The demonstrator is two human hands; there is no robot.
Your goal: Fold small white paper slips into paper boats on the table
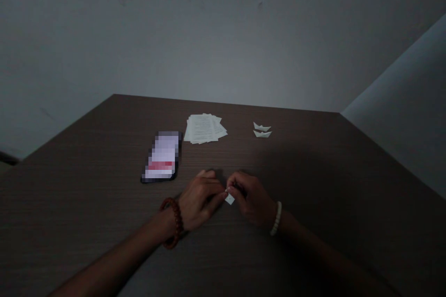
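Observation:
A small folded piece of white paper (229, 199) is pinched between both hands near the middle of the table. My left hand (202, 199), with a brown bead bracelet at the wrist, presses thumb and forefinger on its left side. My right hand (252, 198), wearing a pale bead bracelet, grips its upper right edge between curled fingers and thumb. Only the paper's lower corner shows; the fingers cover the rest. Two white paper boats (262, 134) sit beyond my right hand, one just behind the other.
A loose stack of printed paper sheets (202, 129) lies toward the back of the dark wooden table (104, 158). Left of the stack is a phone (162, 155) with a lit, blurred screen. A grey wall (223, 41) rises behind the table's far edge.

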